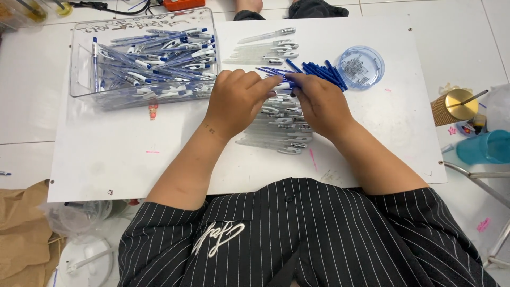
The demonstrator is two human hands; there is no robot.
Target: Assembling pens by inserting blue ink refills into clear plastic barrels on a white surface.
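My left hand [236,98] and my right hand [319,103] meet at the middle of a white board [117,154], both pinching one blue and white pen [283,85] between their fingertips. Under and between the hands lies a heap of clear pen barrels [279,130]. Just beyond the hands is a bunch of blue refills [319,72], and further back lie a few more clear barrels [265,50].
A clear plastic bin [85,85] full of finished blue pens [159,58] stands at the back left. A small round clear lid with tiny springs [361,66] sits at the right. A gold-topped cup [451,106] and a teal cup [486,148] stand off the board's right edge.
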